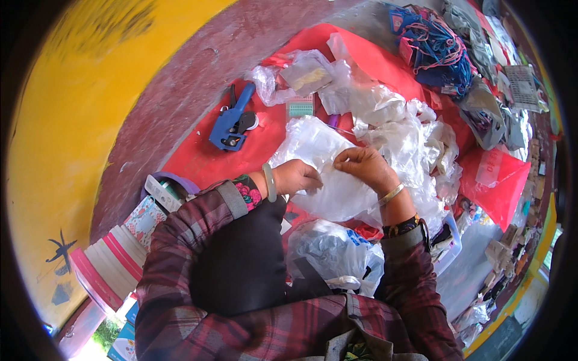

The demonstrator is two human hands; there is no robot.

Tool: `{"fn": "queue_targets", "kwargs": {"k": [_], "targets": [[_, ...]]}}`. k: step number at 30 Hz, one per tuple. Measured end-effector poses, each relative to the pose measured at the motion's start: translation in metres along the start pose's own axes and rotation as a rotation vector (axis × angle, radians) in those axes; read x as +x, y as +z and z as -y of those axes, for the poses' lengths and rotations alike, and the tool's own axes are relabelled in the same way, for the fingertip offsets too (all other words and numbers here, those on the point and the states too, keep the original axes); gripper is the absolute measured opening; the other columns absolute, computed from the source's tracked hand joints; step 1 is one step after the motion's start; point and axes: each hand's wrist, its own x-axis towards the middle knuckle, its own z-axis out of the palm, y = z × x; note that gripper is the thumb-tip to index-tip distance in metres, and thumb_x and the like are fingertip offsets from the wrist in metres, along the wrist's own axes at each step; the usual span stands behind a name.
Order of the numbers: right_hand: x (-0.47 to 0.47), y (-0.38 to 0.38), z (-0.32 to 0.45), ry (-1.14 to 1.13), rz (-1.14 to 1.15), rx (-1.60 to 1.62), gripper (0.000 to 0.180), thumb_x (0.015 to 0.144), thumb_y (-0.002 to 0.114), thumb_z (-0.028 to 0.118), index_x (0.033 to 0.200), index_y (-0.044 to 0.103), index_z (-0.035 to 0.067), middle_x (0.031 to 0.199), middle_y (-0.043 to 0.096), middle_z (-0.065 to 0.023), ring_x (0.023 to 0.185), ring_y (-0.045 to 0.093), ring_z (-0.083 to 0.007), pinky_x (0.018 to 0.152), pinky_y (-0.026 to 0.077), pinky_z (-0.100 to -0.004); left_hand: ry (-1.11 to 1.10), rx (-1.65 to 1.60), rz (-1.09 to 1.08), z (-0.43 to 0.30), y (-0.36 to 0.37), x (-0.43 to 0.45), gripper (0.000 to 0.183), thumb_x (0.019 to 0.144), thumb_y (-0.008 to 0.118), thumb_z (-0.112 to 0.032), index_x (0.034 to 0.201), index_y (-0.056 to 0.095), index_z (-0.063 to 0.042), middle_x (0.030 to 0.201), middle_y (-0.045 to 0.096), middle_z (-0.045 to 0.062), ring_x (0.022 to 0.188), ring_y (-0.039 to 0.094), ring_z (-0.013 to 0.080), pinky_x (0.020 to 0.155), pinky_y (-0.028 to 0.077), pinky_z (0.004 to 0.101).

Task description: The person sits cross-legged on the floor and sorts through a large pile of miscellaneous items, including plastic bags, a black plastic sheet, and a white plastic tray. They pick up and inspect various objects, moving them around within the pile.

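Note:
My left hand [295,177] is over the left edge of a flat clear plastic bag [338,198], its fingers curled down; whether they grip the film is hidden. Thumb and forefinger of my right hand [365,166] meet at the upper part of this bag, and I cannot tell whether film is between them. Crumpled clear plastic bags [393,122] are heaped beyond and to the right. A blue handheld price labeller [233,118] lies on the red sheet [266,140] at the left.
A filled translucent plastic bag [336,252] sits close to my lap. Tangled blue and pink cords [435,45] lie at the upper right. A purple container [183,182] and a pink-and-white striped box [108,266] stand at the left. A red plastic bag [494,180] lies at the right.

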Motion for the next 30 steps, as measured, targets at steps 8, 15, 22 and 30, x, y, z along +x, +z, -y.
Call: {"fn": "queue_targets", "kwargs": {"k": [8, 15, 22, 30], "targets": [[0.033, -0.011, -0.001, 0.084, -0.411, -0.030, 0.018, 0.080, 0.061, 0.016, 0.085, 0.063, 0.000, 0.067, 0.060, -0.0038, 0.062, 0.053, -0.0077, 0.058, 0.043, -0.0246, -0.163, -0.404, -0.337, 0.074, -0.020, 0.030, 0.024, 0.085, 0.057, -0.022, 0.087, 0.061, 0.001, 0.073, 0.060, 0.006, 0.064, 0.061, 0.0136, 0.054, 0.053, 0.0279], [0.029, 0.019, -0.030, -0.263, -0.477, -0.497, 0.014, 0.077, 0.059, 0.018, 0.085, 0.065, 0.008, 0.084, 0.063, -0.0124, 0.077, 0.060, -0.0309, 0.069, 0.047, -0.0361, -0.258, -0.491, -0.512, 0.105, -0.036, 0.036, 0.024, 0.086, 0.056, -0.020, 0.089, 0.055, 0.004, 0.073, 0.057, 0.009, 0.059, 0.061, 0.0191, 0.052, 0.055, 0.0327], [0.030, 0.058, -0.074, 0.034, -0.273, -0.876, 0.046, 0.075, 0.055, 0.015, 0.121, 0.048, 0.007, 0.118, 0.049, -0.0183, 0.111, 0.046, -0.0355, 0.090, 0.040, -0.0411, -0.232, -0.006, -0.638, 0.101, -0.063, 0.036, 0.028, 0.084, 0.057, -0.025, 0.096, 0.054, 0.000, 0.079, 0.060, 0.014, 0.066, 0.063, 0.0273, 0.060, 0.053, 0.0359], [0.005, 0.042, -0.006, -0.257, -0.503, -0.896, 0.032, 0.074, 0.057, 0.012, 0.106, 0.057, 0.009, 0.117, 0.052, -0.0154, 0.113, 0.046, -0.0306, 0.091, 0.038, -0.0419, -0.382, 1.142, -0.341, 0.049, -0.138, 0.055, 0.037, 0.081, 0.053, -0.018, 0.114, 0.051, 0.000, 0.138, 0.027, 0.022, 0.119, 0.040, 0.0361, 0.097, 0.037, 0.0398]]}}
